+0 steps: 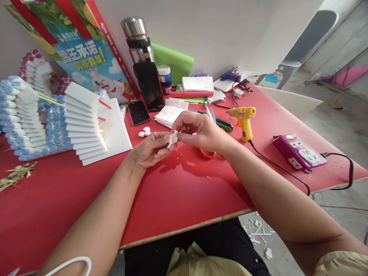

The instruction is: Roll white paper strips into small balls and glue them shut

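Note:
Between my two hands, above the red table, is a small crumpled piece of white tissue paper [173, 139]. My left hand [153, 147] pinches it from the left with thumb and fingers. From the right, the fingertips of my right hand [201, 132] close on its other side. A few small white paper balls [144, 132] lie just beyond my left hand. Behind my right hand are a stack of folded white tissues [169, 116] and scissors with an orange handle [207, 154], partly hidden by that hand.
A yellow glue gun [244, 120] stands right, its cord running by a purple power strip [299, 151]. White foam steps [86, 122] with blue-tipped rolls stand left. A black phone [139, 112], steel thermos [139, 42] and printed bag [83, 50] are at the back. The table's front edge [186, 229] is near.

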